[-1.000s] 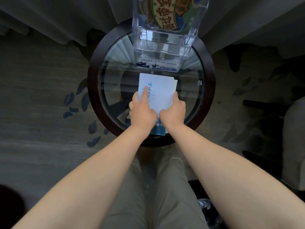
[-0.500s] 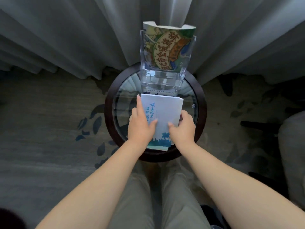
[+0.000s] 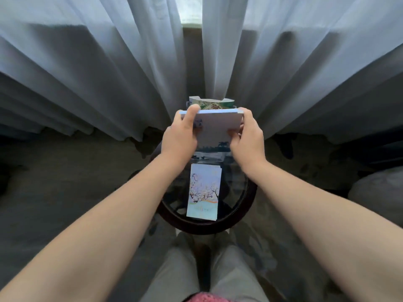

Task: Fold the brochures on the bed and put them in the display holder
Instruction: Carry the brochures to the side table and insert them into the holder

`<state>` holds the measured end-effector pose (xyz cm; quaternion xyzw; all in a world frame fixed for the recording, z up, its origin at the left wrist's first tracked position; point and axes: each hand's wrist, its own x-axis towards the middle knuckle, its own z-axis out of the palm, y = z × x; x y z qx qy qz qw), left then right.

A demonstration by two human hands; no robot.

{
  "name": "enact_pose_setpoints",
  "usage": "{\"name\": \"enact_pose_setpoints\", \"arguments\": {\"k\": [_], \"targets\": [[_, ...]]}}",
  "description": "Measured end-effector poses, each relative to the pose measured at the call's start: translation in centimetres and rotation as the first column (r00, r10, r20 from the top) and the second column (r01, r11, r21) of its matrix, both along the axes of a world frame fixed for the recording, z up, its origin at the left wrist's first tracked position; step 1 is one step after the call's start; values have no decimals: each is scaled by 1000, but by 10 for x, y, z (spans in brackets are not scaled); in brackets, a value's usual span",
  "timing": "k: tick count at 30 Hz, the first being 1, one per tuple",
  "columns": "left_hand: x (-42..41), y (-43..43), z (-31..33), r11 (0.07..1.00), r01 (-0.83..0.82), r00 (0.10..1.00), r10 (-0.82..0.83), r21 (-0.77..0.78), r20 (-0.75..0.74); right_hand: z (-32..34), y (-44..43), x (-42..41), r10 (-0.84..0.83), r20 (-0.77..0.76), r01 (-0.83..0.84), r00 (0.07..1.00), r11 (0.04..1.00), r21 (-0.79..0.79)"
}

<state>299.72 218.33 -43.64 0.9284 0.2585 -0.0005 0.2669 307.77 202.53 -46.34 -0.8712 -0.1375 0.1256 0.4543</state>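
Note:
I hold a folded white brochure (image 3: 214, 127) with blue print upright in the air, just in front of the clear display holder. My left hand (image 3: 182, 132) grips its left edge, thumb on the front near the top corner. My right hand (image 3: 247, 136) grips its right edge. The display holder is almost wholly hidden behind the brochure; only the green brochure (image 3: 212, 103) standing in it shows above. A second folded brochure (image 3: 204, 191), printed with blossoming branches, lies flat on the round glass table (image 3: 244, 205) below my hands.
Pale curtains (image 3: 109, 73) hang close behind the table and holder. Patterned carpet (image 3: 65, 182) surrounds the table. A grey upholstered seat (image 3: 379, 188) sits at the right edge. My knees (image 3: 207, 269) are against the table's near rim.
Both hands have lifted the white brochure off the table and raised it in front of the holder. The blossom brochure that lay under it is now uncovered. The view has tilted up.

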Motion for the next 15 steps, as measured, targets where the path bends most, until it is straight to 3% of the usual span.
{"name": "enact_pose_setpoints", "arguments": {"k": [6, 15], "targets": [[37, 20, 17, 998, 47, 999, -46, 50, -19, 9, 15, 42, 37, 79, -30, 996, 995, -92], [48, 26, -27, 995, 97, 995, -97, -17, -26, -28, 15, 49, 24, 36, -20, 999, 994, -109]]}}
